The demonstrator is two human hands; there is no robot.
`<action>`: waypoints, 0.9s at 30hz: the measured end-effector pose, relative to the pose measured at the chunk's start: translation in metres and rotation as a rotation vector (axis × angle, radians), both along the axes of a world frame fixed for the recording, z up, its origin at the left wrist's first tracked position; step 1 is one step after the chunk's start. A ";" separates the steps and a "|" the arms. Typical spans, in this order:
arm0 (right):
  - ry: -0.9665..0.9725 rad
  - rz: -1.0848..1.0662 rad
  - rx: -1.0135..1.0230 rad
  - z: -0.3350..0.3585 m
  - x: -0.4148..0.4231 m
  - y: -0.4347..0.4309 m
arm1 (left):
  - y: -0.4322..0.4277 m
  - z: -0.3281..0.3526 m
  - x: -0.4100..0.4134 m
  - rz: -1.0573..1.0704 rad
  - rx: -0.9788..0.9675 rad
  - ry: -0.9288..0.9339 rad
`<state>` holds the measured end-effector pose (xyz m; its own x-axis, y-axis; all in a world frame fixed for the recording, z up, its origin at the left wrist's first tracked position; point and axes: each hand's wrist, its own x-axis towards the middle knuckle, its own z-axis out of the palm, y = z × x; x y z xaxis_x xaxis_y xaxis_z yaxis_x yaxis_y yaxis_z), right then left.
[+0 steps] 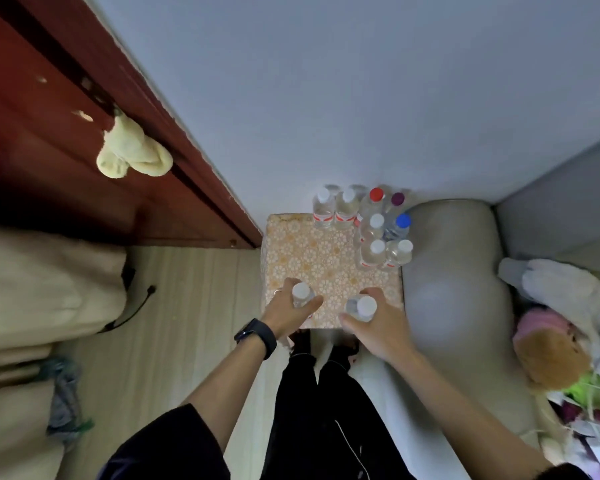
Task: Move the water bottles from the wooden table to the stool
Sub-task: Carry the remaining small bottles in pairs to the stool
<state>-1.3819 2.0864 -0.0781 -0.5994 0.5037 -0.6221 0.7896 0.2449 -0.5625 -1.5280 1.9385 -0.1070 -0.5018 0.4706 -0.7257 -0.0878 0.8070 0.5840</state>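
A square stool (323,258) with an orange floral top stands against the wall below me. Several clear water bottles (371,225) with white, red, purple and blue caps stand clustered at its far right corner and along its back edge. My left hand (288,311) grips a white-capped bottle (302,294) upright at the stool's near left part. My right hand (378,323) grips another white-capped bottle (362,308) upright at the near right part. Whether either bottle touches the stool top is hidden by my fingers. The wooden table is out of view.
A dark red wooden cabinet (84,133) with a pale yellow cloth (132,154) hanging from it runs along the left. A grey sofa arm (451,271) borders the stool's right side, with plush toys (561,327) on the seat. Beige bundles (32,289) lie on the floor at left.
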 end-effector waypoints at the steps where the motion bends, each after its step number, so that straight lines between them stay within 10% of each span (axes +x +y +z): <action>1: 0.003 -0.027 -0.007 -0.013 -0.004 0.002 | 0.005 -0.010 -0.003 0.007 0.003 -0.001; 15: -0.042 -0.182 -0.124 -0.137 -0.051 0.015 | 0.026 -0.114 -0.033 -0.137 -0.084 0.060; 27: -0.040 0.111 0.271 -0.108 -0.034 -0.001 | -0.010 -0.109 -0.012 -0.005 0.102 0.250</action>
<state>-1.4157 2.0852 -0.1860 -0.6379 0.5871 -0.4984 0.7698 0.4684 -0.4335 -1.5398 1.9289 -0.2157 -0.6566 0.5380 -0.5286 0.0731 0.7430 0.6653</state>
